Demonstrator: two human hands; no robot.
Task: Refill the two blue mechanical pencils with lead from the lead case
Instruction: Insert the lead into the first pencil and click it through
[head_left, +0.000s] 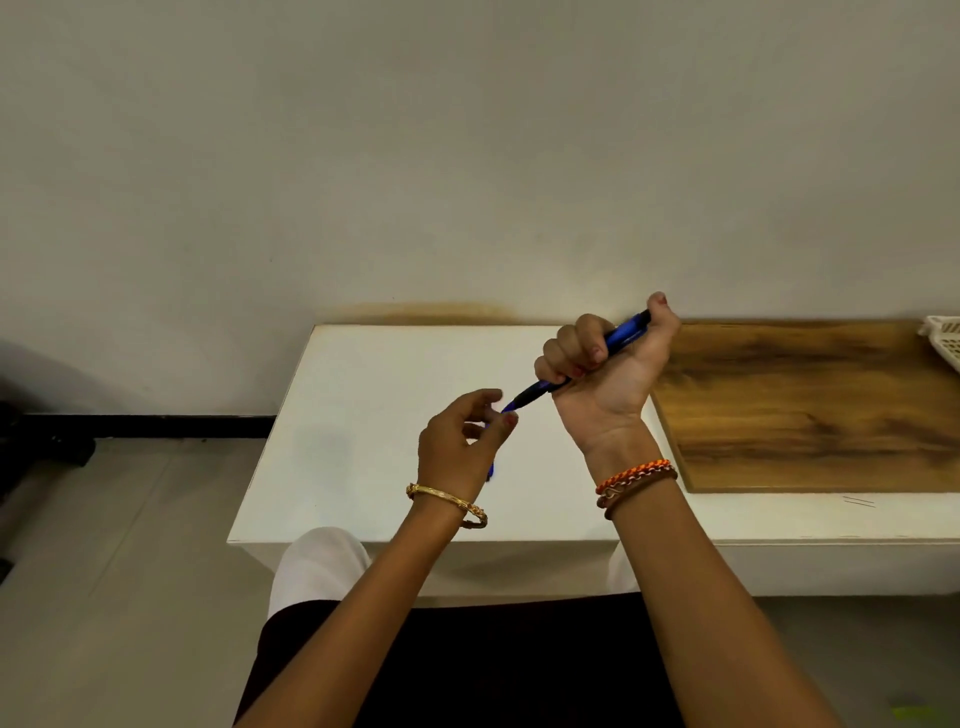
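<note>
My right hand (602, 364) has its grip wrapped around a blue plastic mechanical pencil (621, 336), fingers curled over the barrel and thumb up at its rear end, the dark tip slanting down to the left. My left hand (462, 436) sits just below that tip, its fingers (506, 420) loosely curled right at the point; a sliver of something blue (490, 470) shows beneath this hand, too hidden to identify, and I cannot tell whether this grip holds anything. Both hands hover above the white tabletop (363, 415), left of a brown wooden board (805, 405). Thin dark leads (860, 501) lie near the tabletop's front edge.
</note>
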